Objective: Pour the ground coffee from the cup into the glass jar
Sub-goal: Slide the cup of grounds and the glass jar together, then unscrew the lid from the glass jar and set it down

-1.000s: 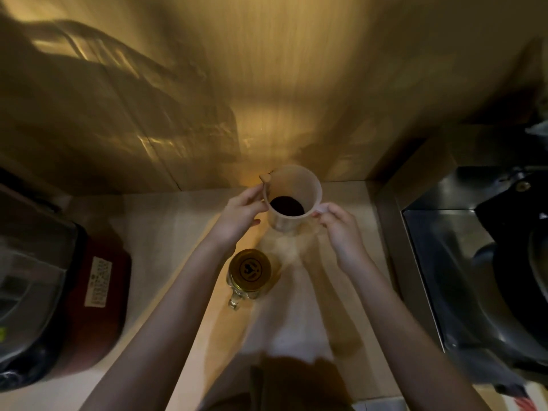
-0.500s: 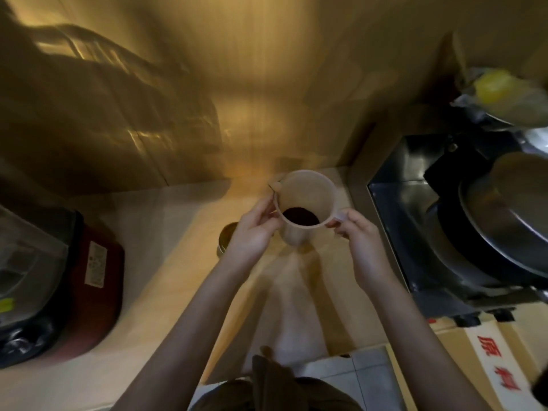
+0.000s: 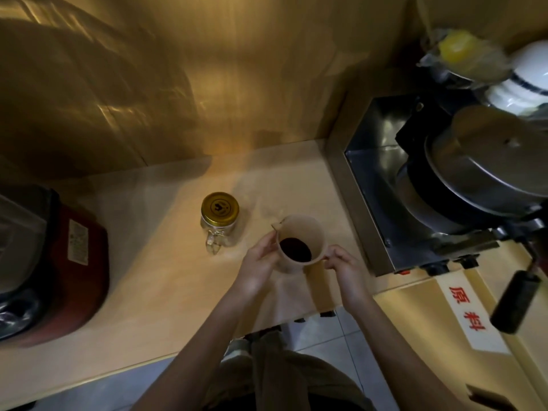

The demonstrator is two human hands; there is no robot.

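A pale plastic cup (image 3: 308,232) with a small spout holds dark ground coffee (image 3: 295,253) at its bottom. My left hand (image 3: 258,266) grips its left side and my right hand (image 3: 344,266) holds its handle on the right, keeping it upright just above the wooden counter (image 3: 154,280). The glass jar (image 3: 219,226) with a handle stands on the counter to the left of the cup, a gold lid (image 3: 220,207) closed on top. The jar and cup are apart.
A red and black appliance (image 3: 56,262) sits at the counter's left end. To the right is a steel stove recess (image 3: 382,185) with a lidded pan (image 3: 486,167) whose black handle (image 3: 516,301) juts forward. White bowls (image 3: 525,81) are stacked behind it.
Both hands have brought the cup down and toward me. The view has shifted, so the lidded jar, partly hidden by my left hand before, now shows fully left of the cup.
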